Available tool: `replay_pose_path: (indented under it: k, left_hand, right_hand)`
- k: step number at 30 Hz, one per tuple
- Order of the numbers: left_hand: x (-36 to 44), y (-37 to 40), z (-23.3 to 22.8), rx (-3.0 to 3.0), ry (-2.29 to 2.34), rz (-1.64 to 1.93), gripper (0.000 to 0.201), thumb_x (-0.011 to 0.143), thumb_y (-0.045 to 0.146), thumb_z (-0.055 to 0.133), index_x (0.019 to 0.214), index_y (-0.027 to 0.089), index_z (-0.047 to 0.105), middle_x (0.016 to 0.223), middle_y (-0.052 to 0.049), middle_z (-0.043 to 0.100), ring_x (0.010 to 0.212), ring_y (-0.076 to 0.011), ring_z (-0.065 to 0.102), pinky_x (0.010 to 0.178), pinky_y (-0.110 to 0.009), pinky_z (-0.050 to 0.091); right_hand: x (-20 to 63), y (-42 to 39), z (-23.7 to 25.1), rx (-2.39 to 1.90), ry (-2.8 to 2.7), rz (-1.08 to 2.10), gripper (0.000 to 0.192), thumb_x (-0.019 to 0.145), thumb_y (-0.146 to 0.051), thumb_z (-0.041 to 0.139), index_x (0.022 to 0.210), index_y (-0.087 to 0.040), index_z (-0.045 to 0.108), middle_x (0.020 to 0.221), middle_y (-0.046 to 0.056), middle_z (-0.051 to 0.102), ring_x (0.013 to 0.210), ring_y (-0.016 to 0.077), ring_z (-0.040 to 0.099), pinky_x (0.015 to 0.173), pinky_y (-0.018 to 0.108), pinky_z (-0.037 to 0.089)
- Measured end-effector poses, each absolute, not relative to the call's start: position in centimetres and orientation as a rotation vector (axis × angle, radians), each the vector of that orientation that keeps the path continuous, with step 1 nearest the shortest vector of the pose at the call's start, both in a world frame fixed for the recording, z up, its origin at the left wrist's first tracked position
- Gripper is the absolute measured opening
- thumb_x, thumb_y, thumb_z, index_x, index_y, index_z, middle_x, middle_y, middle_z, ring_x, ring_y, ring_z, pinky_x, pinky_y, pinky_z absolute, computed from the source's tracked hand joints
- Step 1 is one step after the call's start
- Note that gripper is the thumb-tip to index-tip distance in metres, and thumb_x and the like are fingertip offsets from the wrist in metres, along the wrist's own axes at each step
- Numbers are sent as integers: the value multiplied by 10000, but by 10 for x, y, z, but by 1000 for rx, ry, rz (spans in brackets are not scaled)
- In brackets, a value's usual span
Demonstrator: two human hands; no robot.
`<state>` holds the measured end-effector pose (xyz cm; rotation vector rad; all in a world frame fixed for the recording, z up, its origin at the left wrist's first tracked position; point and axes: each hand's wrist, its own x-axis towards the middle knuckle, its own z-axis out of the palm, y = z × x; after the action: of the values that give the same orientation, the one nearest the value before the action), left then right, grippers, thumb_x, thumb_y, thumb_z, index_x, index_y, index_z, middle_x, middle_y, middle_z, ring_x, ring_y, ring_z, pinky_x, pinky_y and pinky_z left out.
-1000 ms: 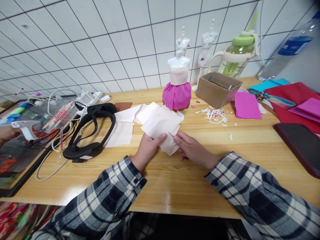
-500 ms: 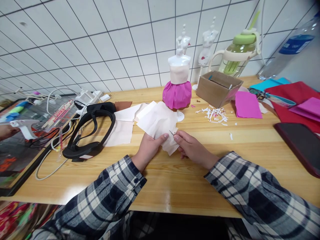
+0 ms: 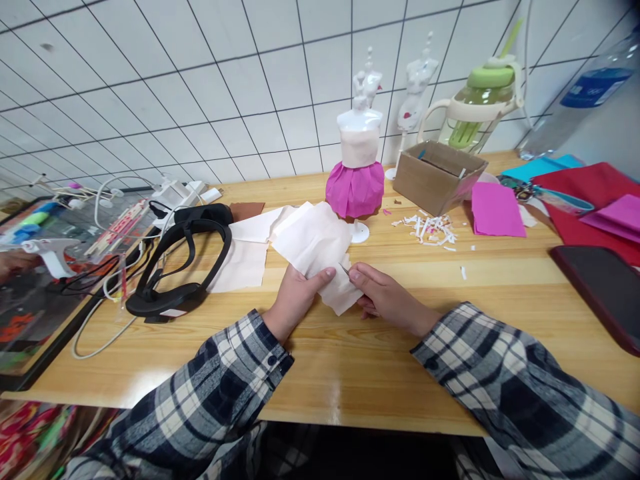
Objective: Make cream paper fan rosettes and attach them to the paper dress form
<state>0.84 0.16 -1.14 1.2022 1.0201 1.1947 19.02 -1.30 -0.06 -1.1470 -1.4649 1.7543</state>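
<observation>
My left hand (image 3: 296,297) is closed on a thin, pale pink sheet of paper (image 3: 315,233), its thumb lying on top. The sheet is wrinkled, and its lower corner hangs toward me. At the sheet's right edge my right hand (image 3: 385,293) is closed on a small pointed metal tool (image 3: 344,269). Only its thin tip shows; the rest is hidden in the fingers, so I cannot tell its kind. Just behind the sheet stands a small white dress form (image 3: 359,120), wrapped in a pale band with a puffed magenta skirt (image 3: 355,190).
Left lie more pale sheets (image 3: 240,263) and a black headset frame (image 3: 175,303). White paper scraps (image 3: 433,230), a cardboard box (image 3: 430,180), magenta paper (image 3: 497,210) and a phone (image 3: 600,287) are to the right. A person's hand (image 3: 15,263) shows at the far left.
The lower part of the pale sheet has shifted slightly to the right and down by my right hand. Both hands keep their hold and have barely moved.
</observation>
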Motion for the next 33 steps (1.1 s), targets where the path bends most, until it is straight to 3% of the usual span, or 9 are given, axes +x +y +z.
replay_pose_path:
  k: [16, 33]
  left_hand:
    - [7, 2, -15, 1215, 956, 1194, 738, 746, 334, 791, 1397, 174, 483, 1338, -135, 627, 1232, -319, 586, 1036, -445, 478]
    - [9, 0, -13, 1289, 962, 1154, 629, 780, 390, 761, 1333, 167, 563, 1345, -125, 625, 1233, -313, 585, 1079, -452, 443]
  right_hand:
    - [190, -16, -1, -1129, -1500, 1749, 406, 924, -635, 418, 872, -234, 458, 608, -70, 390, 501, 97, 383, 484, 229, 470]
    - [189, -15, -1, -1136, -1515, 1656, 395, 921, -628, 414, 876, -237, 442, 670, -50, 440, 544, 108, 428, 508, 246, 486]
